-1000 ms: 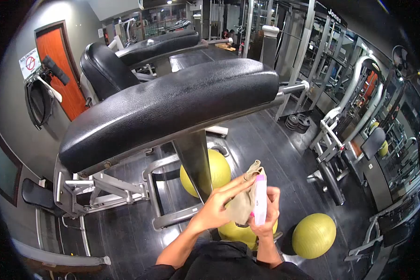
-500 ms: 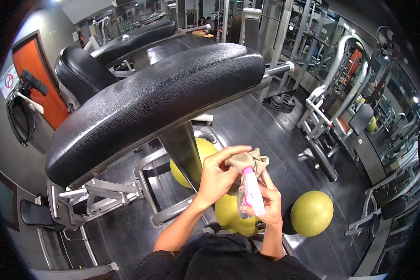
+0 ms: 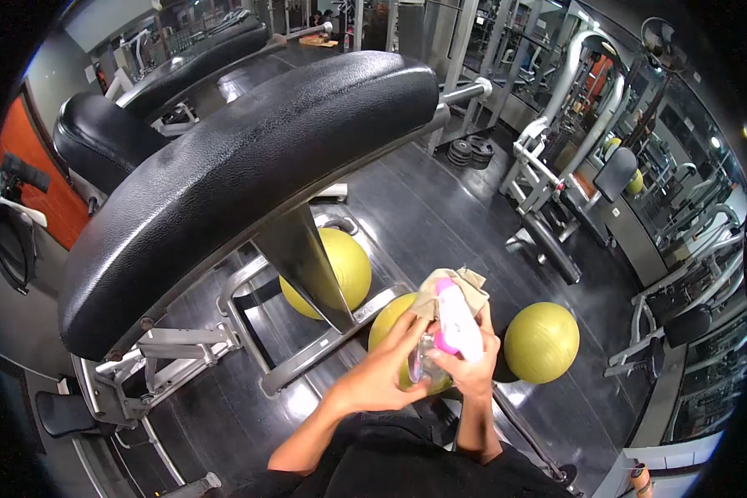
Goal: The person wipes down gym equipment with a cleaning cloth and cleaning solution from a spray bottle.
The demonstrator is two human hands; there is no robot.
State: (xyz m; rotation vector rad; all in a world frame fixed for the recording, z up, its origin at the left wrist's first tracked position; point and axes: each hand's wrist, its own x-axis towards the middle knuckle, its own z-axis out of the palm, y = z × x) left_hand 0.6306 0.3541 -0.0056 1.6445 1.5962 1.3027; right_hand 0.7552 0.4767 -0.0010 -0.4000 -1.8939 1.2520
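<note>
A spray bottle with a white and pink head and a clear body is tilted in front of my chest. My right hand is closed around it just below the head, thumb towards me. My left hand curls round the clear body from the left, with the thumb low and the fingers reaching up to a beige cloth. The cloth is bunched behind the nozzle, between the fingertips of both hands. Which fingers bear the cloth is partly hidden by the bottle.
A long black padded machine cushion slants across on a metal post. Yellow exercise balls lie on the dark floor. Weight plates are stacked farther back. A machine with silver arms stands at the right by the mirrors.
My left hand has dropped from the cloth towards the bottle's body. The bottle and right hand have turned slightly, the cloth looks more spread, and the view has shifted right and down.
</note>
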